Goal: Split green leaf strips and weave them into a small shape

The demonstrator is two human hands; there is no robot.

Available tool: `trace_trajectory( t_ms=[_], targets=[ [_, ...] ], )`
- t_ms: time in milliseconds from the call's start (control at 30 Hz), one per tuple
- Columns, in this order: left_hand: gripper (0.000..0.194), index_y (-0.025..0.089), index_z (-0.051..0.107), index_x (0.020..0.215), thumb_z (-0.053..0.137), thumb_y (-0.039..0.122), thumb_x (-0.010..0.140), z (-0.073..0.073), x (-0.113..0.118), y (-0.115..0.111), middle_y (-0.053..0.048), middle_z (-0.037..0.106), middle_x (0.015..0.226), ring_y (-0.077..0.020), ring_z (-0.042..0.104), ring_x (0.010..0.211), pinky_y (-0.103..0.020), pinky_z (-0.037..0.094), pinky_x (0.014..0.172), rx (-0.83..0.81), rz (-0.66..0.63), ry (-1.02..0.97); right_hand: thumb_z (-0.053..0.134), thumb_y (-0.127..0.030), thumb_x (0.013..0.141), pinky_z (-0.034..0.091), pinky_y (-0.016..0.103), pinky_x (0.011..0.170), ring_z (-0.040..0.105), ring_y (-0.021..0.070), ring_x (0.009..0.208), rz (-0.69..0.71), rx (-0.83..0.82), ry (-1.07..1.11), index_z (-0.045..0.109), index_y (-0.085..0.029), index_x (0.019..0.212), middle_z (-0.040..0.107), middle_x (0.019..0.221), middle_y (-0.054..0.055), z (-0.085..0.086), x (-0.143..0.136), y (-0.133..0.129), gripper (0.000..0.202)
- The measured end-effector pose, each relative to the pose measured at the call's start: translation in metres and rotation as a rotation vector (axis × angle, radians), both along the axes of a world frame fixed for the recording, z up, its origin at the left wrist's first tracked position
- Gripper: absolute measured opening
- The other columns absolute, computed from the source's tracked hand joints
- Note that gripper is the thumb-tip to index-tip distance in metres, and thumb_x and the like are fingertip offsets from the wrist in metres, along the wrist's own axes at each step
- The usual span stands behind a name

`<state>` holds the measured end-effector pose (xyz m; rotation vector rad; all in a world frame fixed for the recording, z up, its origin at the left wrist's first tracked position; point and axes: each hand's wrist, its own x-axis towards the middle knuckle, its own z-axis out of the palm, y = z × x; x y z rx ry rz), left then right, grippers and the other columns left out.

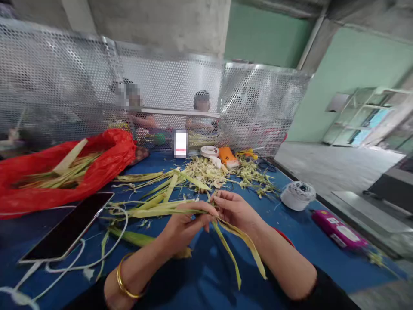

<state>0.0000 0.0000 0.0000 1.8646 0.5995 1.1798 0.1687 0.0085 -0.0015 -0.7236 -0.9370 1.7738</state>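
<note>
My left hand [192, 217], with a gold bangle at its wrist, pinches pale yellow-green leaf strips that look like dried husk. Close against it, my right hand [237, 209] has its thumb and fingers pressed together on the same bundle. Two loose ends of the leaf strips [254, 254] hang below the hands over the blue tabletop. What lies right between the fingertips is partly hidden. More long leaves [151, 212] are spread beside and behind my left hand. Beyond both hands lies a heap of small pale curled pieces [206, 172].
A red plastic bag [112, 148] of leaves and a dark tablet [69, 228] with white cables are at left. White string [297, 196] and a magenta packet [337, 228] lie at right. Behind stand a phone [180, 143], an orange packet [228, 156] and a perforated screen [167, 82], with people beyond.
</note>
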Motion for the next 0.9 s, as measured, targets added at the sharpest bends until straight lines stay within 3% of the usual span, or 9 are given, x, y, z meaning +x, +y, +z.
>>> trace_trajectory(
  t_ms=[400, 633, 900],
  targets=[
    [0.010, 0.015, 0.067, 0.086, 0.057, 0.018, 0.085, -0.0022, -0.0003, -0.0011, 0.001, 0.061, 0.059, -0.0106, 0.058, 0.054, -0.022, 0.048, 0.058, 0.085, 0.020, -0.043, 0.080, -0.028, 0.066, 0.043, 0.018, 0.048, 0.052, 0.0071, 0.045, -0.035, -0.020, 0.072, 0.060, -0.015, 0.069, 0.058, 0.051, -0.003, 0.0007, -0.0048, -0.0033, 0.025],
    [0.012, 0.016, 0.067, 0.083, 0.055, 0.016, 0.086, -0.0038, -0.0016, -0.0031, 0.000, 0.064, 0.064, -0.0089, 0.058, 0.056, -0.019, 0.046, 0.060, 0.263, 0.092, 0.140, 0.079, -0.027, 0.065, 0.041, 0.018, 0.050, 0.052, 0.0074, 0.047, -0.244, 0.169, -0.099, 0.058, -0.018, 0.073, 0.057, 0.053, -0.006, 0.0057, -0.0040, -0.0066, 0.025],
    [0.015, 0.017, 0.066, 0.085, 0.051, 0.019, 0.089, -0.0046, -0.0015, -0.0005, -0.001, 0.067, 0.068, -0.0093, 0.058, 0.059, -0.019, 0.044, 0.060, 0.457, 0.114, 0.278, 0.076, -0.040, 0.068, 0.037, 0.021, 0.050, 0.046, 0.0074, 0.045, -0.202, 0.194, -0.303, 0.057, -0.016, 0.062, 0.055, 0.048, -0.004, 0.0037, -0.0055, -0.0059, 0.031]
  ],
)
